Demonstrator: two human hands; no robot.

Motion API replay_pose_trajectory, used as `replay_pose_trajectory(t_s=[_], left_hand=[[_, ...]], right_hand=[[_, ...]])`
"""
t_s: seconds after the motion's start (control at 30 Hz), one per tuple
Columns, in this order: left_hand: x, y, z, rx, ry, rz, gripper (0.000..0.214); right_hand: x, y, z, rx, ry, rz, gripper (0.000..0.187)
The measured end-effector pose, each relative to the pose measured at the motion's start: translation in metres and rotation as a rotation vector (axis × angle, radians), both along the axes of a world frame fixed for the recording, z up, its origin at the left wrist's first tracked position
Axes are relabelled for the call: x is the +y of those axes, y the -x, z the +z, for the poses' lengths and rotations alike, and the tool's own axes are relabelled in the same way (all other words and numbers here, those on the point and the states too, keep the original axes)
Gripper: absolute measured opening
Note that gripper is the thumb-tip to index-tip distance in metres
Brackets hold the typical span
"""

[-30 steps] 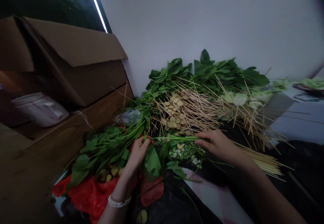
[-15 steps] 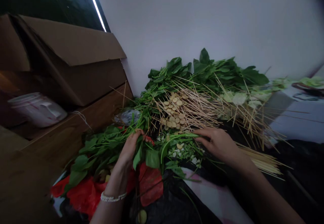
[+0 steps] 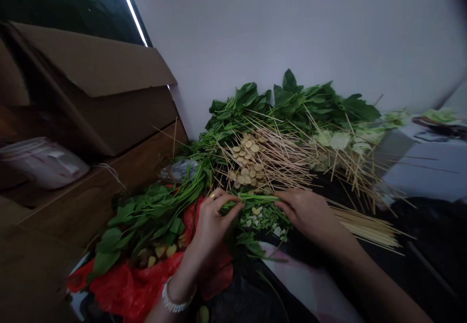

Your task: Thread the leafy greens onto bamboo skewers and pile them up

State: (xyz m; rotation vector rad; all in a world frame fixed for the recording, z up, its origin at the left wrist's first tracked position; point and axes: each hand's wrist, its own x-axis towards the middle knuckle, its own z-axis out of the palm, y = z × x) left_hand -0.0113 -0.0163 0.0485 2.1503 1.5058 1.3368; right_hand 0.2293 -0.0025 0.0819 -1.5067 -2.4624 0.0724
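Less green stem (image 3: 260, 198) now separates left hand (image 3: 212, 218) (ringed) from right hand (image 3: 305, 210).

Stems (image 3: 260, 198) sit before skewered slices (image 3: 245, 172), leafy greens (image 3: 314, 100) behind — cardboard box (image 3: 124, 118) left, cabbage pieces (image 3: 340, 140) right.

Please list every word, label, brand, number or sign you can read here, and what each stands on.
No text can be read.
Brown cardboard box: no legible print.
Whitish rounded container with reddish lines: too blurred to tell.
Crumpled red plastic bag: no readable lettering.
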Motion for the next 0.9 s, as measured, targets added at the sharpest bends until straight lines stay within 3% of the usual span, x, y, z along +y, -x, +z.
replay_pose_trajectory(t_s=[0.07, 0.17, 0.37, 0.6, 0.7, 0.83, 0.9], left_hand=[[-0.001, -0.003, -0.008, 0.176, -0.091, -0.001, 0.012], [0.002, -0.005, -0.019, 0.317, -0.103, 0.04, 0.012], [0.007, -0.005, -0.031, 0.41, -0.096, 0.107, 0.007], [0.004, -0.01, -0.038, 0.465, -0.03, 0.107, 0.02], [0.006, -0.015, -0.034, 0.293, 0.045, 0.12, 0.016], [0.016, -0.005, -0.022, -0.344, 0.237, 0.117, 0.01], [0.019, 0.008, -0.012, -0.538, 0.286, 0.163, 0.014]], right_hand=[[-0.002, 0.003, 0.002, -0.013, 0.037, -0.01, 0.022], [-0.006, 0.007, 0.004, -0.048, 0.071, -0.021, 0.022], [-0.007, 0.01, 0.002, -0.098, 0.103, -0.007, 0.023], [-0.008, 0.017, -0.003, -0.046, 0.108, -0.005, 0.023], [-0.008, 0.019, -0.005, -0.008, 0.113, 0.025, 0.024], [-0.004, 0.011, -0.009, 0.076, 0.124, 0.075, 0.025], [0.0, 0.003, -0.008, 0.124, 0.109, 0.07, 0.026]])
